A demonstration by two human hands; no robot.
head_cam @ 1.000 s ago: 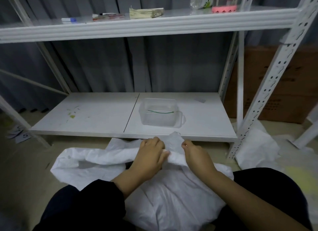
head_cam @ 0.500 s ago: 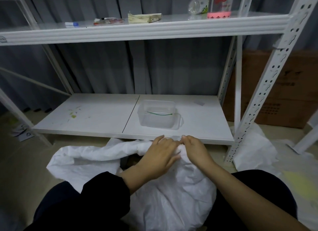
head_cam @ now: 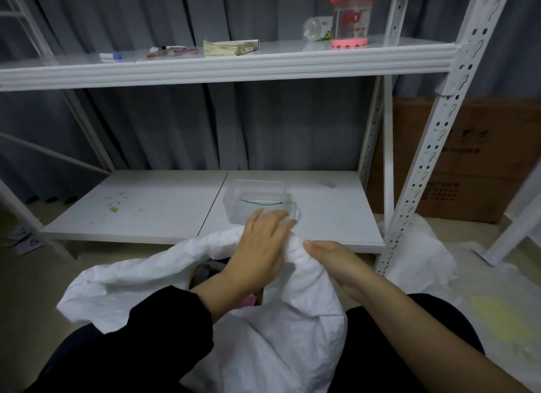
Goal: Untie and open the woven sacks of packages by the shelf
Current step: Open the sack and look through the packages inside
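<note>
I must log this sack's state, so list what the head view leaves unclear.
- Sack contents: woven sack folds and the left hand cover the opening; only a pink scrap shows.
- Any tie on the neck: hidden where the right hand grips it.
- Cardboard box print: too dim and small.
- Floor labels at left: blurred.

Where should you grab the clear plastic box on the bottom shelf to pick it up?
Probably by the clear plastic box's far rim, reaching down from above: its top is open, and the left hand covers the near edge.
</note>
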